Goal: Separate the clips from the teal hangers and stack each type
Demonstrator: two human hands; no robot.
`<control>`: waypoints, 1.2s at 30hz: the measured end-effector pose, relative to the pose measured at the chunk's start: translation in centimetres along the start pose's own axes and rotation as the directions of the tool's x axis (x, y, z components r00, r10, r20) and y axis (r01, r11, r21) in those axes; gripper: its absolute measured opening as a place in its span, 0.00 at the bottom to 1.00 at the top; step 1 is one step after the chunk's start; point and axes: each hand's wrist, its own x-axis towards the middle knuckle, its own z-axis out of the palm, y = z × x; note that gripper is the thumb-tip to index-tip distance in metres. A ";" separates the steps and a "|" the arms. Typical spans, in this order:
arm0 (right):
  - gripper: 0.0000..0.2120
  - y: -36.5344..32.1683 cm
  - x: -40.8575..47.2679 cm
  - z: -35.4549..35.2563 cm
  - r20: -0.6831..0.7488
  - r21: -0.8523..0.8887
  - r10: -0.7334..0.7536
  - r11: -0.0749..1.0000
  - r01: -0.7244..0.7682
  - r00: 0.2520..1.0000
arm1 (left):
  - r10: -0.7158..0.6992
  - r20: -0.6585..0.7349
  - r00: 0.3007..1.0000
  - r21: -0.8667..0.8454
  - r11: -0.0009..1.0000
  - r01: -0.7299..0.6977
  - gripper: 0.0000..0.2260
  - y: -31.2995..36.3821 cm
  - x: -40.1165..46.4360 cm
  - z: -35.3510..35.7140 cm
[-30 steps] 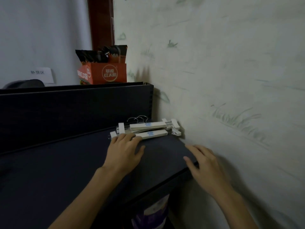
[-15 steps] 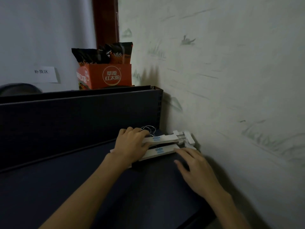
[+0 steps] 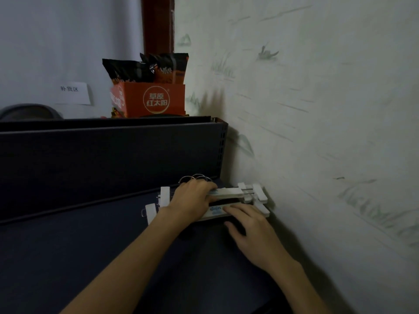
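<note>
A small pile of pale clip hangers [image 3: 229, 193] lies on the dark shelf [image 3: 90, 245] in the corner by the wall. Their white clips show at the left end [image 3: 164, 196] and the right end [image 3: 256, 191], and wire hooks [image 3: 195, 177] stick up behind. My left hand [image 3: 192, 201] lies over the middle of the pile, fingers curled onto the upper hanger bar. My right hand [image 3: 251, 225] rests on the front hanger bar [image 3: 215, 211], fingers laid along it and thumb below. Whether either hand has closed around a bar is hidden.
A dark back panel [image 3: 108, 159] rises behind the shelf. On top of it stands an orange carton [image 3: 154, 99] with dark snack bags [image 3: 145, 69]. The painted wall [image 3: 317, 132] closes off the right side. A white paper label [image 3: 72, 92] hangs on the far wall.
Both hands have moved forward onto the hangers. The left went from the pile's near edge onto its middle. The right left the shelf's front edge and reached the front bar.
</note>
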 end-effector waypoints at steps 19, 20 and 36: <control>0.20 0.5 3.0 0.6 0.132 -0.007 -0.100 0.995 0.102 0.986 | -0.183 -0.294 0.938 -0.058 0.983 0.174 0.16 -0.7 -5.3 -4.2; 0.20 0.6 3.2 0.5 0.138 -0.012 -0.102 0.994 0.105 0.985 | -0.199 -0.300 0.933 -0.056 0.980 0.191 0.16 -0.7 -5.8 -4.4; 0.15 0.7 3.5 -0.1 0.172 0.023 -0.214 0.977 0.213 0.962 | -0.385 -0.392 0.836 -0.057 0.917 0.395 0.16 -0.6 -11.3 -5.8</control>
